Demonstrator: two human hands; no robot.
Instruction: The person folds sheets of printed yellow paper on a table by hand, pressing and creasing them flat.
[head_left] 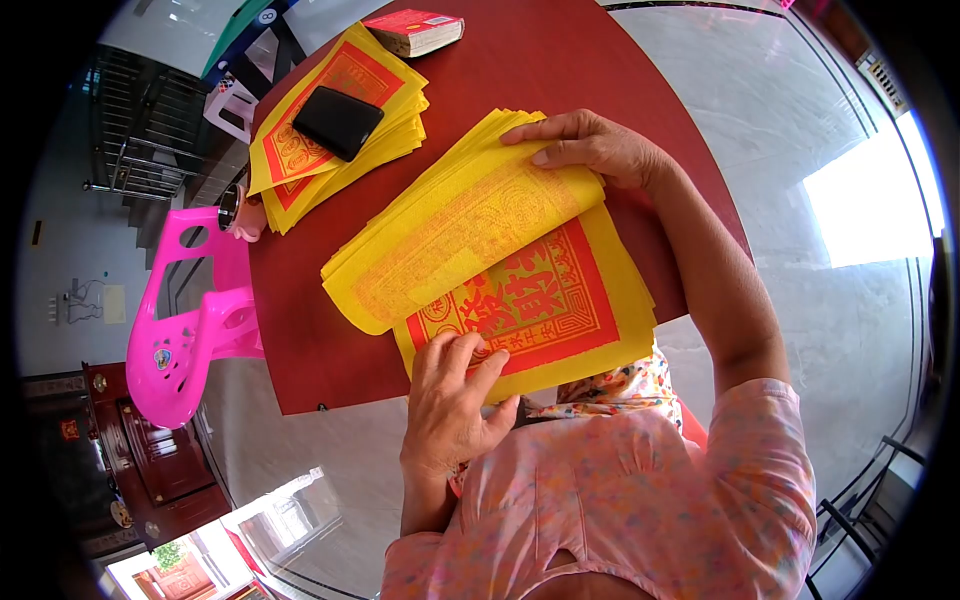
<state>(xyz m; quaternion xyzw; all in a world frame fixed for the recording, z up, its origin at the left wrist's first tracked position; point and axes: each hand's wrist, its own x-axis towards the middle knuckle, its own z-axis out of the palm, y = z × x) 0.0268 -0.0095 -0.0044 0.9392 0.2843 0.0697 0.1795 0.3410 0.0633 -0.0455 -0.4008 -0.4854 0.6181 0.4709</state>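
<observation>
A stack of yellow paper sheets (626, 262) with red printed panels lies at the table's near edge, overhanging it a little. Its upper sheets (470, 225) are curled back, showing their paler underside. My right hand (590, 142) grips the far edge of these curled sheets between thumb and fingers. On the near left part of the exposed red print (520, 300) rest the fingertips of my left hand (452, 400), its fingers apart and holding nothing. What lies beneath the curled sheets is partly hidden.
On the dark red table (560, 50), a second pile of yellow printed sheets (375, 70) bears a black phone-like object (338, 122). Beyond it lies a thick red-covered block of paper (415, 32). A pink plastic chair (185, 330) stands at the left.
</observation>
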